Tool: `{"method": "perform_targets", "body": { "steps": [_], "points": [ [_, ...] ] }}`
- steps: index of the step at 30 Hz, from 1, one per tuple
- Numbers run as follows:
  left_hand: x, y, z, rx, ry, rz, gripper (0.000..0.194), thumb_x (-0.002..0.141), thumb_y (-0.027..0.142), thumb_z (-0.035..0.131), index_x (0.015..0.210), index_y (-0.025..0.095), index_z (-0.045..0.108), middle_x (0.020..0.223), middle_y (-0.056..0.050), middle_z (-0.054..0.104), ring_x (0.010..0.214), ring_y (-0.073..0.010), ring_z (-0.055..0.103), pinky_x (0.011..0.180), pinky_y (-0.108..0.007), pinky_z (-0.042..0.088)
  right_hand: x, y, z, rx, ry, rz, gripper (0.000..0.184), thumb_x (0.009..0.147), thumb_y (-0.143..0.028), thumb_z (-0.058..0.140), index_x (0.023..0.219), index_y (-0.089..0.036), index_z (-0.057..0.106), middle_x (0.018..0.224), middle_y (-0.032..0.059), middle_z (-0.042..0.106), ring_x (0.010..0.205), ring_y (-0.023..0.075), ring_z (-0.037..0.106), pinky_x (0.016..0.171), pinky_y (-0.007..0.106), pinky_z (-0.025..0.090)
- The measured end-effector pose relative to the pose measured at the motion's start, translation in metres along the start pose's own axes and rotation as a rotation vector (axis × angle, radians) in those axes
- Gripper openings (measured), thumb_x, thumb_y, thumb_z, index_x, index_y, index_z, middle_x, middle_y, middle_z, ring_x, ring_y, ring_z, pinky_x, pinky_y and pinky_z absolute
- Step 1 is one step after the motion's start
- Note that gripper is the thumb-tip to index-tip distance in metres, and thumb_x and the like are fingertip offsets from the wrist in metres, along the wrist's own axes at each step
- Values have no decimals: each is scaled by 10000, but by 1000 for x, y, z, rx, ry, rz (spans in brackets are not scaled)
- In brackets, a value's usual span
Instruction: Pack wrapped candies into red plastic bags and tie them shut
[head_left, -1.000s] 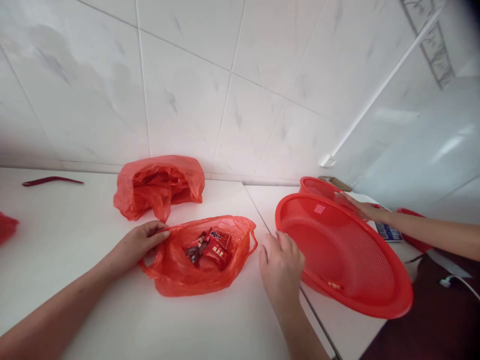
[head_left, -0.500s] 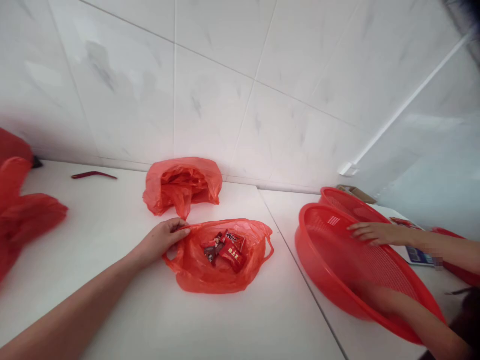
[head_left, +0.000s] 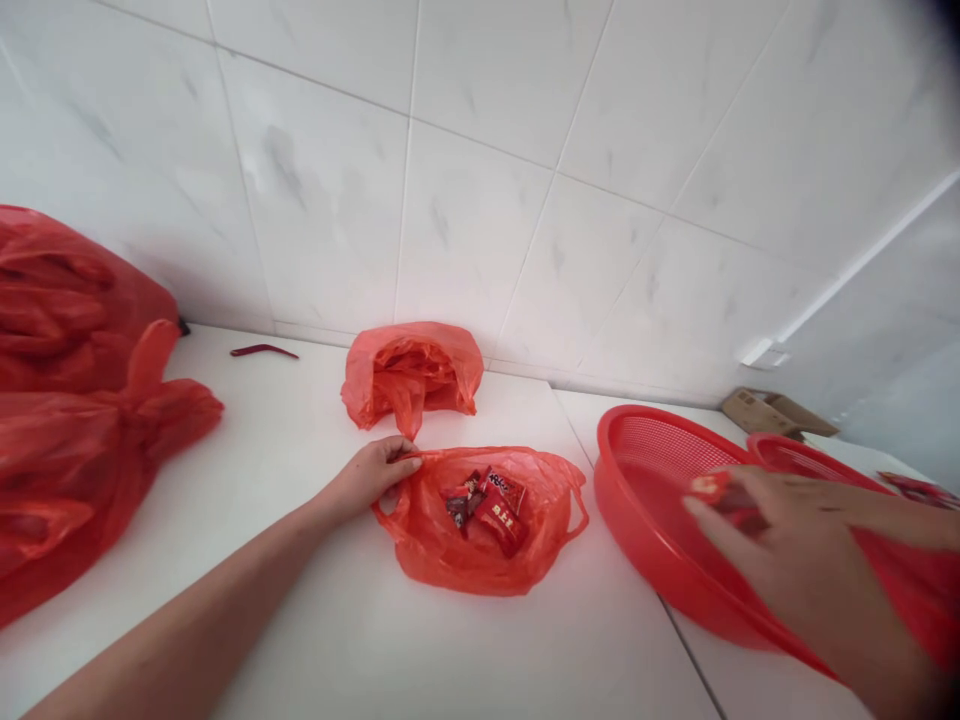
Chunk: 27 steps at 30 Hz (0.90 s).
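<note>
My left hand [head_left: 377,477] pinches the left rim of an open red plastic bag [head_left: 480,570] standing on the white table. Inside the bag lie several small snack packets [head_left: 501,522], red and dark brown. Over the red sieve basket [head_left: 637,540] at the right, my right hand [head_left: 799,570] is blurred by motion, its fingers closed round red snack packets [head_left: 739,503]. How many it holds I cannot tell. Beyond it, another person's forearm [head_left: 907,512] reaches in from the right, its hand hidden behind mine.
A crumpled red bag [head_left: 412,375] lies by the tiled wall. Full red bags [head_left: 82,440] crowd the left side, near a thin dark red curved object [head_left: 264,350]. A second red basket [head_left: 795,450] and a cardboard box [head_left: 776,410] stand at the back right.
My right hand has come up out of the basket with snack packets in it. The view has turned a little left. My left hand keeps its hold on the bag rim.
</note>
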<state>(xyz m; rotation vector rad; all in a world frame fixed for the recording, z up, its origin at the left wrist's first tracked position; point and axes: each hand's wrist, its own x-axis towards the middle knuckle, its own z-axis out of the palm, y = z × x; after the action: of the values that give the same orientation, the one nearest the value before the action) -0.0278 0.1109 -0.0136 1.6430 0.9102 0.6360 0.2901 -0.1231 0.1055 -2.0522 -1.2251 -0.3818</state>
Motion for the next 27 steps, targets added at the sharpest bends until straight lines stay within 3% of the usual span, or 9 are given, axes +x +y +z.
{"method": "perform_targets", "body": {
  "steps": [4, 6, 9, 13, 17, 21, 24, 27],
  "points": [
    [0, -1, 0, -27, -22, -2, 308, 753, 489, 593, 781, 185, 551, 584, 39, 562, 445, -104, 493, 434, -210, 355, -23, -61, 44, -33, -315, -395, 133, 783, -378, 557, 830, -256, 585, 791, 7, 643, 662, 165, 612, 556, 270, 434],
    [0, -2, -1, -37, -34, -16, 315, 760, 498, 581, 785, 187, 547, 554, 45, 546, 417, -104, 483, 420, -213, 343, -28, -81, 66, -51, -376, -431, 166, 791, -363, 558, 918, -258, 579, 850, -4, 647, 668, 155, 615, 548, 256, 433],
    [1, -4, -2, -39, -46, -13, 311, 773, 498, 570, 798, 189, 544, 561, 41, 552, 435, -113, 507, 435, -216, 365, -27, -85, 87, -52, -372, -348, 418, 769, -426, 591, 1151, -276, 508, 1008, 11, 642, 792, 185, 639, 626, 278, 475],
    [0, 0, -9, -48, -89, -15, 355, 767, 518, 573, 894, 188, 558, 655, 18, 588, 481, -120, 537, 464, -229, 406, -31, -61, 95, -56, -277, -247, 419, 832, -445, 508, 1213, -278, 468, 1167, 52, 568, 926, 212, 615, 694, 310, 500],
    [-9, 13, -22, 55, -167, -104, 598, 705, 520, 648, 1190, 218, 470, 838, -27, 641, 585, -154, 602, 531, -258, 474, -47, -31, 101, -42, -197, -147, 575, 822, -465, 502, 1323, -212, 378, 1283, 128, 478, 1068, 262, 561, 763, 361, 507],
    [-27, 23, -32, 207, -191, -178, 779, 671, 486, 681, 1340, 262, 353, 875, -54, 654, 720, -225, 647, 499, -255, 486, -53, -11, 113, 97, -242, 95, 690, 805, -522, 500, 1370, -170, 320, 1313, 164, 462, 1018, 256, 594, 712, 356, 519],
    [-36, 31, -34, 168, -127, -158, 722, 695, 418, 661, 1337, 267, 367, 853, -40, 643, 716, -220, 656, 502, -257, 501, -45, -7, 118, 211, -341, 223, 568, 783, -520, 531, 1220, -159, 493, 1194, 134, 570, 859, 219, 636, 692, 336, 511],
    [-36, 49, -36, 30, 1, -67, 600, 702, 361, 661, 1255, 243, 460, 782, 1, 613, 660, -170, 633, 541, -263, 513, -28, -18, 113, 341, -455, 209, 336, 782, -499, 540, 794, -172, 618, 779, 35, 659, 679, 190, 613, 630, 309, 487]
  ]
}}
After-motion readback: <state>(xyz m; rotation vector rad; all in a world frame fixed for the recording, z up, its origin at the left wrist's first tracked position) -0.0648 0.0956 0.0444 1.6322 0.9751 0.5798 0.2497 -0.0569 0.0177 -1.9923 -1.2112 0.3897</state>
